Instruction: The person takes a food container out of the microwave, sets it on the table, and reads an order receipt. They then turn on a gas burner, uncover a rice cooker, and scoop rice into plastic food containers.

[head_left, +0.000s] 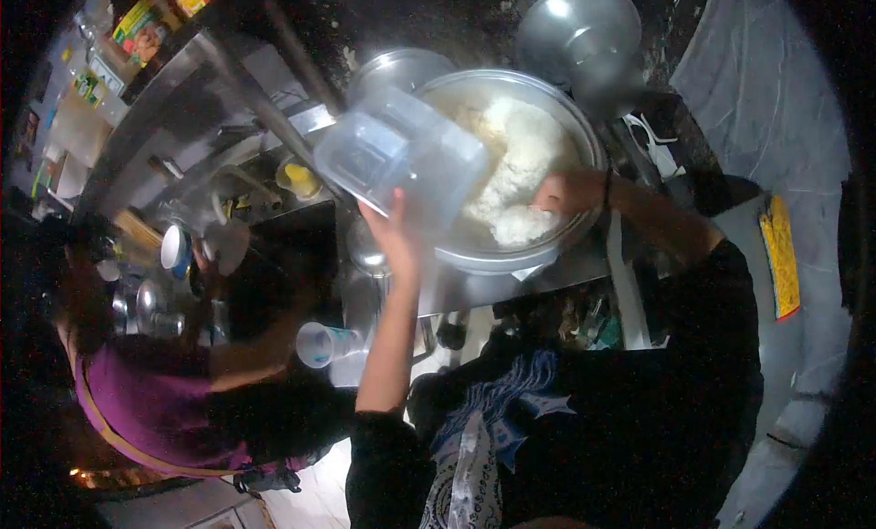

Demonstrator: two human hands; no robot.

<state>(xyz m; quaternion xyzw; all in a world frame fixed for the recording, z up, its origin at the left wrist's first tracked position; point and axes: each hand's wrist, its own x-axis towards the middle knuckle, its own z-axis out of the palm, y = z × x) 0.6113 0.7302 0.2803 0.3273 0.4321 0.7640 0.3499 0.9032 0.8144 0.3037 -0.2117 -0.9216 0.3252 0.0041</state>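
Note:
My left hand (392,226) grips a clear plastic container (453,178) from below, tilted over the left rim of a wide metal pot (591,132). A heaped white, grainy mass (525,150) that looks like rice fills part of the pot. My right hand (558,193) is inside the pot at the mass, with its fingers curled. Whatever the right hand holds is hidden by blur and the mass. The container's inside looks see-through, and I make out no food in it.
Behind the big pot stand a smaller metal pot (401,65) and a shiny metal vessel (579,31). At left, a person in a purple shirt (151,406) works near bowls and a plastic cup (327,345). A yellow cloth (778,258) hangs at right.

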